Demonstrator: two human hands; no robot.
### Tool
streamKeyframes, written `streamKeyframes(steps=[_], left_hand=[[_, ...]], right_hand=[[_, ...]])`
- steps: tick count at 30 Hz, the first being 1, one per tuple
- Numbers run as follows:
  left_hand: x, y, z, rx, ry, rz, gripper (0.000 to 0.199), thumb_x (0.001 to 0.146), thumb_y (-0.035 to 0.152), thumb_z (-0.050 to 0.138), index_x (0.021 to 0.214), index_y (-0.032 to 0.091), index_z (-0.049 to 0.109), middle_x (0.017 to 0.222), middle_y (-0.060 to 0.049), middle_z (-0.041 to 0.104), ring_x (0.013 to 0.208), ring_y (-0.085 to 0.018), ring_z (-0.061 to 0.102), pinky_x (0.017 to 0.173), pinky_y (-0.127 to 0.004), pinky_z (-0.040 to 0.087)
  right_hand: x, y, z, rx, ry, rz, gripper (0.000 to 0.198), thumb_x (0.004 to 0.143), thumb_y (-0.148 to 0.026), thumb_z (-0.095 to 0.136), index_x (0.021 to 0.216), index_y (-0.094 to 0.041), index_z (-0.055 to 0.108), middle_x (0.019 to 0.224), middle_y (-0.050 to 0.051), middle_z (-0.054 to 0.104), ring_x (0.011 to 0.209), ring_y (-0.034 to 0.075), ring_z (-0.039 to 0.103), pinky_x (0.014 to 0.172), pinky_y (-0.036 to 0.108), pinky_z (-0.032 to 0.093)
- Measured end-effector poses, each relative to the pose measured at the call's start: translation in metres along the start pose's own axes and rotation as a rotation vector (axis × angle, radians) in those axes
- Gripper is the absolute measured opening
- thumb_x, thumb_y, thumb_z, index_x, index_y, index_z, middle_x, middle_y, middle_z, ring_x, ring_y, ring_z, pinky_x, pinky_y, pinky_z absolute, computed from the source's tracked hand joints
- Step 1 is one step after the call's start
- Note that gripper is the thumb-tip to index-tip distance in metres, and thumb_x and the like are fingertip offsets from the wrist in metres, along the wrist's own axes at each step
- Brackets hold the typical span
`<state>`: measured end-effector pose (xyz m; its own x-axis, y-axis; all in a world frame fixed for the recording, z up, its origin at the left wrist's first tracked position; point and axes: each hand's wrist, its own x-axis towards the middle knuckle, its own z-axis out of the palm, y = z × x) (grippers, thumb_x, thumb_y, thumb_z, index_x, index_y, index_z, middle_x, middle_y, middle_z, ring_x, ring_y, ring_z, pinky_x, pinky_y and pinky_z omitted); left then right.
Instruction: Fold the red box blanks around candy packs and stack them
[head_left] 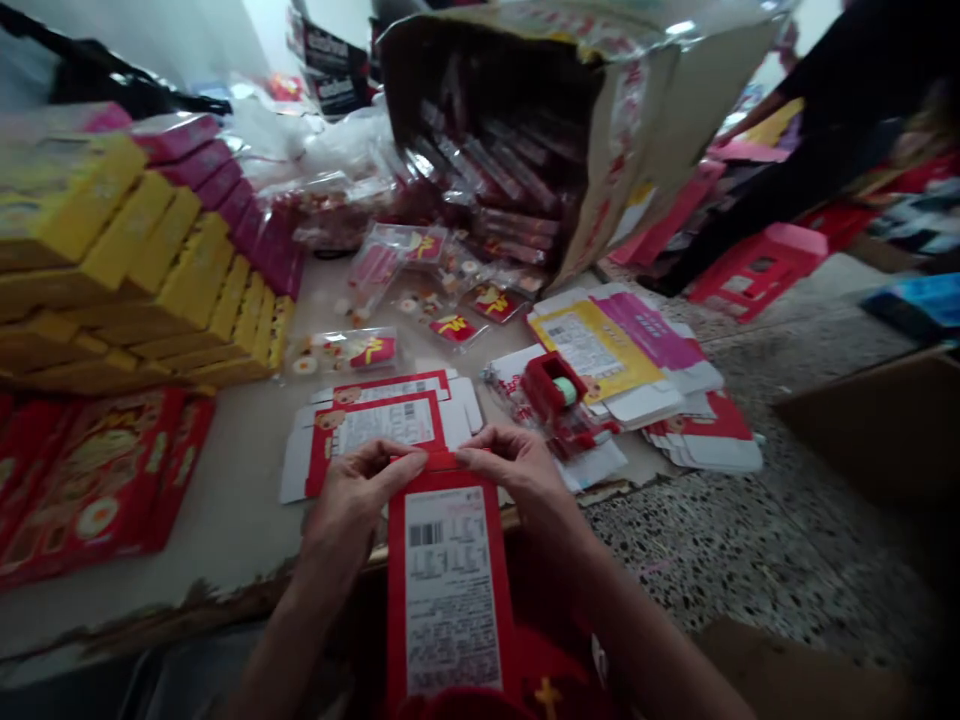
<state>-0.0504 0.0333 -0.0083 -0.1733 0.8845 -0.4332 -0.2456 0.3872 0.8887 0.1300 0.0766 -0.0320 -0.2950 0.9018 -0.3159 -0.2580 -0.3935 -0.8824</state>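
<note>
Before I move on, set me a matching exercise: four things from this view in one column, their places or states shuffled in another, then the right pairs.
Things:
1. Nearest red box
2. Tape dispenser
3. Yellow boxes
4. Big cardboard carton

Places or states:
A. Stacked at the left of the table
B. Open, with clear-wrapped packets inside
C. At its far end, fingers of the left hand and right hand
D. Just left of a flattened yellow carton

Pairs: 1-C, 2-D, 3-A, 4-B

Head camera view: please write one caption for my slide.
Left hand and right hand hold a red box at one end, near a tape dispenser.
</note>
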Motion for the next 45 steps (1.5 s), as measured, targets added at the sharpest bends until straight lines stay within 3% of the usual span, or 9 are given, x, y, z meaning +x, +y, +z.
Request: streamKeyframes(steps=[8,14,18,20,22,27,33,38,45], left_hand=[[-0.024,-0.02,-0.029,0.018,-0.208,0.038,0.043,0.07,0.042,0.091,0.1,0.018,0.07,0.094,-0.007,0.08,0.08,-0.024,0.076,0.068,-0.032,0.063],[-0.043,-0.017,0.006,-0.119,-0.118,0.004,0.042,0.082,0.037,0.082,0.106,0.026,0.05,0.088,0.001,0.077,0.061,-0.019,0.073,0.058,-0.03,0.061],[-0.03,0.013,0.008,-0.115,0.029,0.264,0.039,0.08,0.036,0.084,0.097,0.025,0.05,0.079,0.004,0.071,0.056,-0.015,0.069,0.052,-0.025,0.059],[-0.023,0.021,0.003,-0.1,0.1,0.399,0.038,0.079,0.034,0.085,0.095,0.025,0.052,0.081,0.005,0.071,0.063,-0.014,0.07,0.057,-0.024,0.061],[-0.019,0.019,0.001,-0.06,0.082,0.428,0.037,0.079,0.035,0.085,0.094,0.024,0.053,0.083,0.004,0.071,0.067,-0.015,0.071,0.06,-0.024,0.061],[-0.023,-0.008,0.007,0.089,-0.051,0.318,0.037,0.08,0.041,0.084,0.097,0.024,0.056,0.082,0.002,0.072,0.065,-0.017,0.07,0.053,-0.024,0.058],[-0.036,-0.005,0.012,0.17,-0.014,0.33,0.038,0.078,0.044,0.085,0.095,0.023,0.058,0.086,0.001,0.072,0.07,-0.018,0.07,0.058,-0.025,0.058],[-0.044,0.002,0.023,0.245,-0.174,0.224,0.039,0.08,0.048,0.082,0.095,0.023,0.055,0.071,0.004,0.065,0.057,-0.015,0.063,0.051,-0.022,0.049],[-0.031,-0.003,0.048,0.387,-0.388,0.196,0.037,0.09,0.055,0.069,0.096,0.021,0.055,0.072,0.003,0.061,0.058,-0.013,0.058,0.052,-0.02,0.044]], right_hand=[[-0.03,0.003,-0.016,-0.076,-0.2,0.047,0.038,0.07,-0.033,0.093,0.104,-0.025,0.081,0.107,0.005,0.08,0.093,0.021,0.073,0.082,0.035,0.058],[-0.04,-0.018,-0.022,-0.432,-0.091,-0.205,0.029,0.077,-0.038,0.088,0.102,-0.024,0.079,0.105,0.005,0.079,0.099,0.023,0.071,0.092,0.039,0.055],[-0.04,-0.068,-0.076,-0.634,0.17,-0.37,0.053,0.082,-0.046,0.082,0.128,-0.024,0.069,0.113,0.01,0.077,0.103,0.024,0.07,0.091,0.041,0.054],[-0.035,-0.083,-0.108,-0.788,0.339,-0.33,0.047,0.083,-0.053,0.078,0.116,-0.02,0.074,0.103,0.01,0.077,0.093,0.024,0.068,0.084,0.039,0.052],[-0.027,-0.087,-0.13,-0.864,0.299,-0.196,0.043,0.082,-0.057,0.076,0.097,-0.018,0.079,0.091,0.009,0.076,0.084,0.023,0.066,0.078,0.037,0.049],[-0.015,-0.076,-0.129,-0.704,0.231,-0.104,0.036,0.07,-0.054,0.083,0.076,-0.018,0.077,0.074,0.004,0.072,0.071,0.018,0.06,0.074,0.033,0.045],[-0.051,-0.067,-0.114,-0.579,0.454,-0.368,0.027,0.07,-0.045,0.087,0.074,-0.02,0.078,0.086,0.004,0.072,0.084,0.019,0.062,0.082,0.032,0.046],[-0.072,-0.037,-0.124,-0.226,0.414,-0.113,0.044,0.059,-0.055,0.092,0.071,-0.018,0.07,0.07,0.003,0.071,0.066,0.016,0.06,0.07,0.031,0.047],[-0.046,-0.016,-0.135,-0.284,0.428,-0.217,0.048,0.063,-0.059,0.087,0.077,-0.02,0.065,0.069,0.002,0.067,0.065,0.017,0.059,0.065,0.031,0.045]])
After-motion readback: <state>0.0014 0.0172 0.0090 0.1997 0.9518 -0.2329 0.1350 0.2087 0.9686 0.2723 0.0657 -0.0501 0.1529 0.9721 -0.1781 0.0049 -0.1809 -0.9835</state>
